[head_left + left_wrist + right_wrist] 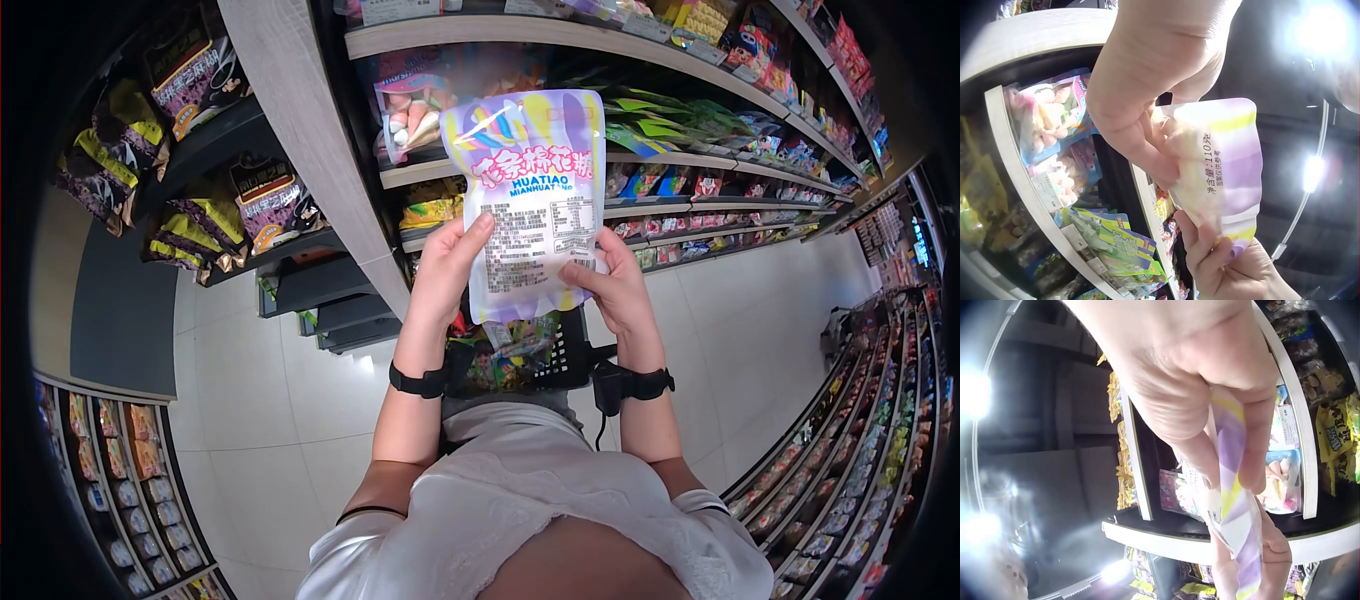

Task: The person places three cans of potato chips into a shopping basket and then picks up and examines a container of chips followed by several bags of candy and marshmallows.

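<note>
A purple, white and yellow marshmallow bag (535, 205) is held upright in front of the chest, its printed back with small text facing the head camera. My left hand (452, 262) grips its left edge, thumb on the printed side. My right hand (618, 283) pinches the lower right edge, thumb pressed near the barcode. In the left wrist view the bag (1222, 169) shows weight text between the left hand (1154, 81) and the right hand (1229, 269). The right wrist view shows the bag (1238, 487) edge-on, with the right hand's fingers on both faces.
Shelves (560, 37) of packaged sweets stand ahead and to the right, with black and purple bags (270, 200) on the left shelves. Below the held bag is a black basket (565, 350) containing packages. Tiled floor (270, 350) shows on both sides. More product racks (850, 450) curve along the lower right.
</note>
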Tool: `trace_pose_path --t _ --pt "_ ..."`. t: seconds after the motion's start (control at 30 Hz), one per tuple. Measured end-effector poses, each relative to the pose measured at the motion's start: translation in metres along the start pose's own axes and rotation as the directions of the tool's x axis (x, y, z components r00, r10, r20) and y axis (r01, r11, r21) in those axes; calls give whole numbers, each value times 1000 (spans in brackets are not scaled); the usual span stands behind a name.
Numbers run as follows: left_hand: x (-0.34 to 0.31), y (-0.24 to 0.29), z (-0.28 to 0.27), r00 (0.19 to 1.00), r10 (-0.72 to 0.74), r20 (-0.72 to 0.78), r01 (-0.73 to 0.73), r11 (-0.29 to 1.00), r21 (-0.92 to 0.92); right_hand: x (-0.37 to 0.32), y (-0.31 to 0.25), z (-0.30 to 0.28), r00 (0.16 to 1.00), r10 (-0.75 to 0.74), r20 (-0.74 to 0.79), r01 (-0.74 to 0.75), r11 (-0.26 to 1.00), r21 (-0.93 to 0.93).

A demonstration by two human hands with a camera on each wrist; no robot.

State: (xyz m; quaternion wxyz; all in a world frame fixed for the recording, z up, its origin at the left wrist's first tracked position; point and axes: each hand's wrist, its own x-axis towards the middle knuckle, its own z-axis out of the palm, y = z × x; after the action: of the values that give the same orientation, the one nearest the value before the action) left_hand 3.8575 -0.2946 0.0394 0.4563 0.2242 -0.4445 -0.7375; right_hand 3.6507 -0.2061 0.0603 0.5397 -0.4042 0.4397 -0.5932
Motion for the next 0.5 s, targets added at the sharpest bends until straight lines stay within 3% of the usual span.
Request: trace_pose_path --t 0.47,0.5 --pt "5 -9 -5 998 -34 43 35 999 -18 -1 9 -7 995 -91 -33 88 992 -95" --pt "5 -8 3 999 28 25 -27 999 -22 -1 12 -10 994 -99 -41 94 990 -106"
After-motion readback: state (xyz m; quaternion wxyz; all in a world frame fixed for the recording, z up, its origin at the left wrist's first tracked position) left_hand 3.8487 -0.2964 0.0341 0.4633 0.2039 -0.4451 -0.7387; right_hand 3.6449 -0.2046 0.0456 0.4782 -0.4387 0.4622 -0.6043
